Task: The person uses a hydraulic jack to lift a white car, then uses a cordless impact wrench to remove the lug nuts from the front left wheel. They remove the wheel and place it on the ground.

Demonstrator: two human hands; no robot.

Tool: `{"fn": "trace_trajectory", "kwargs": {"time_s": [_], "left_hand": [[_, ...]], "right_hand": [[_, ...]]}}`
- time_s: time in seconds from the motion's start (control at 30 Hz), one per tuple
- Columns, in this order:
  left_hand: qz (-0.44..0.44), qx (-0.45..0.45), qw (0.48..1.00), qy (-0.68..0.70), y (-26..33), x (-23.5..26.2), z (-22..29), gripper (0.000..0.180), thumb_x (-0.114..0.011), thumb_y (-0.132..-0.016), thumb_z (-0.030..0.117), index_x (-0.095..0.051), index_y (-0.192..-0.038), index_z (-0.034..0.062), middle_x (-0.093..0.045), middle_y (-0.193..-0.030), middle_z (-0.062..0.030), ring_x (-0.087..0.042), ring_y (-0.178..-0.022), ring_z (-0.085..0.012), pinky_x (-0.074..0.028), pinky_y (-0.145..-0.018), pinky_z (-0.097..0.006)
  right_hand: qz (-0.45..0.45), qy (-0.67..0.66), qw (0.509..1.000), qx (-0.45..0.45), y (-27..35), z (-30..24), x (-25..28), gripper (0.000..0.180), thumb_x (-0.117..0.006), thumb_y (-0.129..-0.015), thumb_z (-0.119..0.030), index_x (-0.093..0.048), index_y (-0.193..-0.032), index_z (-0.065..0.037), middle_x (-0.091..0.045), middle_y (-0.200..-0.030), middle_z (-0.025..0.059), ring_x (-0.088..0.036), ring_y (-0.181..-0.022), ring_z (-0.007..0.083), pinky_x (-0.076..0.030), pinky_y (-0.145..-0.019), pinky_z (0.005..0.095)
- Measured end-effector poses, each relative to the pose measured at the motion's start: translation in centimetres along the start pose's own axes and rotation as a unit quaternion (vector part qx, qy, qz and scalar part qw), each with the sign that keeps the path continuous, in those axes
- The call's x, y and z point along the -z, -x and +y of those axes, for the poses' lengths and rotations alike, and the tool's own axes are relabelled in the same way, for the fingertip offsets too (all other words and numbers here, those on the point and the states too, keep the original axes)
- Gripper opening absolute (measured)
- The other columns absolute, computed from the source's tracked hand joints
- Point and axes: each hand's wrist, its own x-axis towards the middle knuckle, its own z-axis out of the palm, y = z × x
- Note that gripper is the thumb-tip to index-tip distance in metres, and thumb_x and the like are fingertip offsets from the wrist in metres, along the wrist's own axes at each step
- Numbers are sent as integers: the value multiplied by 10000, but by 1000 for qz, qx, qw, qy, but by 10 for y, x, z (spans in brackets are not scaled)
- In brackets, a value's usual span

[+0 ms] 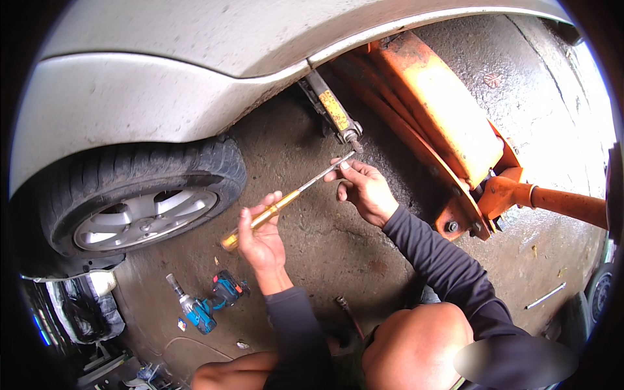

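Note:
A long screwdriver point(322, 177) with an amber handle slants across the middle of the view. My left hand point(261, 237) is closed round its handle, thumb on one side and fingers on the other. Close to the tip, my right hand point(365, 188) pinches the metal shaft between thumb and fingers. Just beyond the tip is the end joint of a scissor jack point(333, 109), a dark metal one with a worn yellow label, standing under the sill of a white car point(162, 97). Whether the tip touches the jack, I cannot tell.
An orange floor jack point(435, 110) reaches under the car at the right, its handle point(569, 205) pointing right. A wheel point(146, 208) is at the left. On the wet concrete lie a blue cordless impact wrench point(198, 309), a metal rod point(546, 296) and a hose point(350, 315).

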Motion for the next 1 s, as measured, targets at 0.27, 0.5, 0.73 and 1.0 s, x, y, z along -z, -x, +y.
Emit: {"fn": "trace_trajectory", "kwargs": {"time_s": [0.27,0.5,0.73,1.0], "left_hand": [[61,38,993,92,-15,8,-34,348,-495,-929,291,-656,-797,12,-699,-952,-207,-664,-979,-364,-524,-930,-476],[103,27,972,209,4,24,-42,546,-486,-964,493,-664,-740,28,-685,-863,-171,-646,-968,-342,-506,-947,-468],[74,14,983,170,11,6,-24,581,-477,-973,507,-662,-728,14,-689,-889,-177,-644,-1002,-343,-502,-962,-461],[7,-21,999,33,14,-12,-12,407,-439,-1010,321,-638,-790,43,-693,-939,-209,-650,-1022,-348,-495,-971,-479]], "right_hand": [[85,32,993,75,-20,12,2,204,-455,-1025,-195,-518,-1016,-2,-665,-910,104,-587,-547,125,-504,-536,251],[40,96,993,59,-15,19,5,173,-477,-1020,-194,-527,-1042,-30,-661,-940,92,-609,-578,148,-509,-563,272],[60,55,996,43,-14,13,-1,181,-457,-1027,-206,-529,-1044,-41,-669,-912,85,-596,-553,133,-507,-549,276],[70,380,905,177,28,-40,24,190,-560,-963,-184,-602,-1059,-26,-687,-932,102,-639,-640,171,-540,-644,325]]}}
